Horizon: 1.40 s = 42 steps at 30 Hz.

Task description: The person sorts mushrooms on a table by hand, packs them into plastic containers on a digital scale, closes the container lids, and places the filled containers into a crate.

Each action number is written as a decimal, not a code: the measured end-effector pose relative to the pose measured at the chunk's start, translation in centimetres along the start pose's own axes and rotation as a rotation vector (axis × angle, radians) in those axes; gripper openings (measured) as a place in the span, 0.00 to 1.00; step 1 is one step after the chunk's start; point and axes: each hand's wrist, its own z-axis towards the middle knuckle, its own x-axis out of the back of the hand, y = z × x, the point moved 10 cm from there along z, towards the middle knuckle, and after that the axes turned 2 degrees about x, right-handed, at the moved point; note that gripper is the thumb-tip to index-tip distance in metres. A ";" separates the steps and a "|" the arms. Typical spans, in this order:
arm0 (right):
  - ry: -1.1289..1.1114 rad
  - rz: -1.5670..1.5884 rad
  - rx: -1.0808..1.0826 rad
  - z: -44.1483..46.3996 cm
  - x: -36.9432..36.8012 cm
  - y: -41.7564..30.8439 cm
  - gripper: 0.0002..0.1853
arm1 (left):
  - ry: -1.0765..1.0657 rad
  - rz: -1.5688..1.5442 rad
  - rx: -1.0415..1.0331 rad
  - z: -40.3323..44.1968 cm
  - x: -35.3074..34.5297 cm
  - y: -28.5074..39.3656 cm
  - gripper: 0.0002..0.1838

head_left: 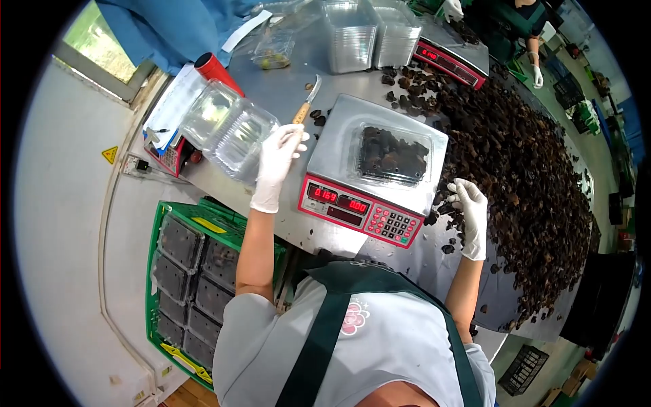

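Note:
My left hand (279, 154), in a white glove, is beside the scale with its fingers bent and apart. Its fingertips come up to the wooden handle of a curved knife (302, 111); I cannot tell whether they touch it. An open clear plastic clamshell box (234, 136) lies just left of this hand. On the red-framed scale (332, 152) stands a clear box (393, 154) of dark, wood-ear-like mushrooms; the display shows 0.169. My right hand (470, 211), also gloved, hovers at the scale's right corner near the mushroom pile (522, 183), fingers loosely curled and apart.
Stacked clear boxes (351, 37) stand at the back beside a second scale (451, 57). A green crate (157, 271) with packed boxes sits below on my left. Near the window lies a red cylinder (218, 73). A co-worker with gloved hands (538, 76) is across the table.

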 end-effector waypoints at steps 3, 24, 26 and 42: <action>-0.047 -0.043 0.038 0.9 -1.4 -0.6 0.15 | -0.067 0.069 -0.031 0.2 -2.5 0.5 0.14; -0.194 0.012 0.086 -1.0 -6.5 0.3 0.14 | -0.243 0.098 -0.137 -1.1 -10.5 -3.3 0.28; -0.089 -0.257 0.403 -2.4 -6.0 -0.9 0.16 | -0.186 0.143 -0.216 -3.2 -9.4 -1.1 0.26; 0.108 -0.532 1.402 -14.2 -10.9 -10.2 0.19 | 0.318 0.653 -1.198 -19.6 -1.7 3.9 0.26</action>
